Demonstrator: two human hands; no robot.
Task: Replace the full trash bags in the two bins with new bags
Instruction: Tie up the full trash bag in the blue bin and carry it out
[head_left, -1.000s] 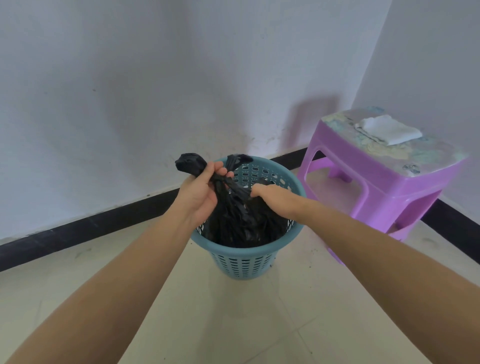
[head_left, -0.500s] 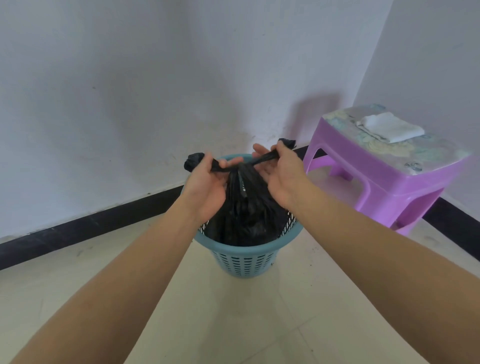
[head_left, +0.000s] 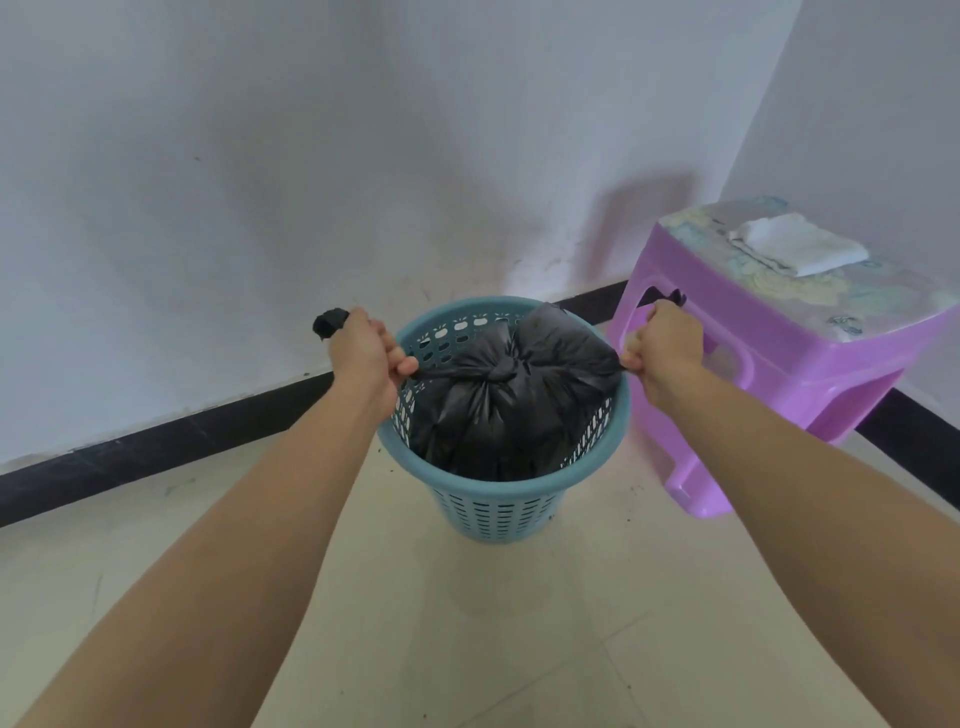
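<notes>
A blue perforated plastic bin (head_left: 498, 512) stands on the floor near the wall. Inside it sits a full black trash bag (head_left: 498, 410), its top drawn into a knot at the middle. My left hand (head_left: 363, 356) is shut on the bag's left tail, whose end sticks out past my fist. My right hand (head_left: 665, 343) is shut on the right tail. Both tails are stretched taut, pulled apart sideways over the bin's rim. Only one bin is in view.
A purple plastic stool (head_left: 769, 364) stands right of the bin in the corner, with a folded white cloth (head_left: 800, 249) on its seat. White walls with a black skirting (head_left: 156, 457) run behind. Pale tiled floor (head_left: 493, 623) lies in front.
My hands, close together above the bin crossing the bag's tails, have moved apart to either side. The tails are now pulled tight and a knot has formed on the bag.
</notes>
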